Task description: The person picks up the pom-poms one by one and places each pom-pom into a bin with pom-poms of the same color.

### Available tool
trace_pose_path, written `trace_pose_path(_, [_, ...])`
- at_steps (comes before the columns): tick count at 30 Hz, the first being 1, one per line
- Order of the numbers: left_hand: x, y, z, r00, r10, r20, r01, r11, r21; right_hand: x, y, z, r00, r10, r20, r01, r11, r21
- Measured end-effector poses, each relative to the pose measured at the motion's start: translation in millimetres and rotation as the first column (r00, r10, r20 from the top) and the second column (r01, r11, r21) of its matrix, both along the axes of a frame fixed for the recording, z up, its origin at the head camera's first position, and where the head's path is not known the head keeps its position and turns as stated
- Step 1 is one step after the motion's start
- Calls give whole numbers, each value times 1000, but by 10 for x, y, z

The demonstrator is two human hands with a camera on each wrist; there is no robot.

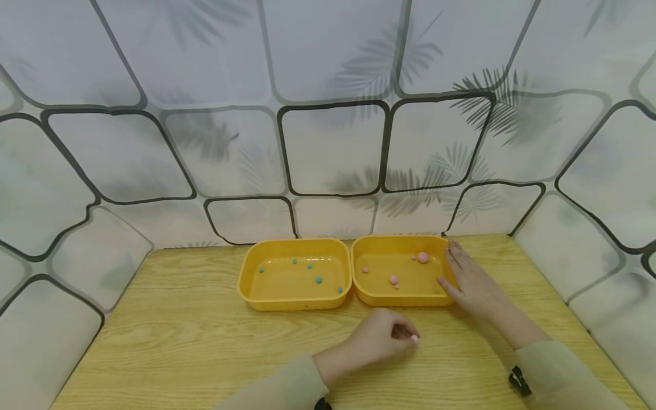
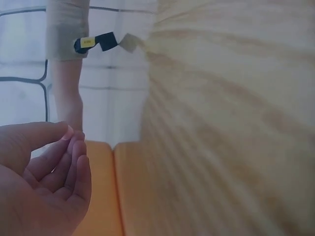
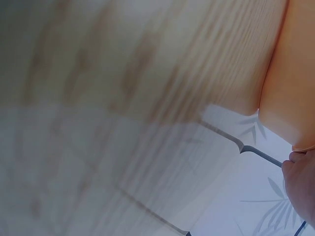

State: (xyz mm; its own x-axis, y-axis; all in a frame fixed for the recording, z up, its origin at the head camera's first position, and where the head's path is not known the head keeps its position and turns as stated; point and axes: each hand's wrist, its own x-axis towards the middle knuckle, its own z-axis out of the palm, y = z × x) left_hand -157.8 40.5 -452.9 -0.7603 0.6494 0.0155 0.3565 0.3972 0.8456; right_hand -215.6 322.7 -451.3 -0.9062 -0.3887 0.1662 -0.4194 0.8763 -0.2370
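Note:
In the head view my left hand (image 1: 376, 337) pinches a small pink ball (image 1: 414, 339) between thumb and fingertips, in front of the right yellow tray (image 1: 405, 300). The left wrist view shows the pink ball (image 2: 67, 132) partly hidden by the fingers. My right hand (image 1: 474, 287) rests against the right end of that tray, fingers straight along its side and thumb over the rim. Several pink balls of differing size, the largest a pink ball (image 1: 422, 258) near the back, lie inside. The right wrist view catches only part of the right hand (image 3: 301, 184).
Beside it on the left stands a second yellow tray (image 1: 294, 306) with several teal balls, one a larger teal ball (image 1: 318, 279). Both trays sit near the back of the wooden table (image 1: 179, 336). A patterned cloth backdrop (image 1: 333, 148) rises behind and at the sides.

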Motion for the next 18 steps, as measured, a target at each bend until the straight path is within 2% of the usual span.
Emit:
trace_pose_path(6, [-85,-29,131,999,43,-4,-42,999,28,13,-1,8,1000,-1,-3,1,1000,-1])
trace_pose_path(14, [-241,-77,331,991,110,-77,-107,994,38,-9,9,-13,1000,-3,0,3,1000,0])
trace_pose_path(18, [-342,-121,408,989,124,-78,-120,991,55,-12,18,-26,1000,-3,2,3,1000,1])
